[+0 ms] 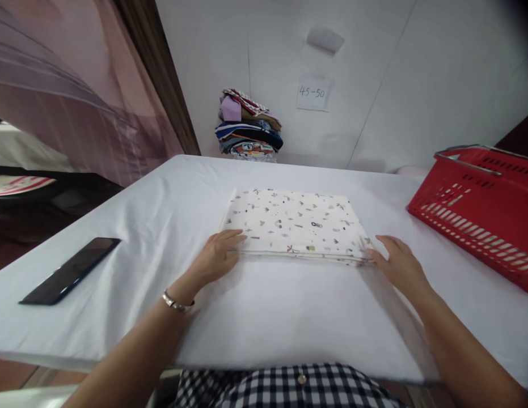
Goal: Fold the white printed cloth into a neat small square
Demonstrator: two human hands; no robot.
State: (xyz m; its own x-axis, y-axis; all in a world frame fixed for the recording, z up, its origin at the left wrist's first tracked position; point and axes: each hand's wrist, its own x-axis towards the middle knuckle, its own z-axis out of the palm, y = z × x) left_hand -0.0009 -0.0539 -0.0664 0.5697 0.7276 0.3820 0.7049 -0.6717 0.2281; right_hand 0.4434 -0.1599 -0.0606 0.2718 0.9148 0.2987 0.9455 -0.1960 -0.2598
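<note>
A white cloth with small printed figures (295,221) lies folded into a flat rectangle on the white-covered table, its layered edge towards me. My left hand (219,255) rests at the near left corner, fingers apart, fingertips on the cloth's edge. At the near right corner is my right hand (397,263), its thumb and fingers spread, the thumb by the cloth's corner. Neither hand grips the cloth. A metal bracelet (177,302) circles my left wrist.
A black phone (70,272) lies on the table (289,323) at the left. The red basket (480,209) stands at the right. Folded clothes (250,127) are stacked beyond the far edge, near a wall paper (313,93) reading 45-50. A sheer curtain (89,85) hangs at left.
</note>
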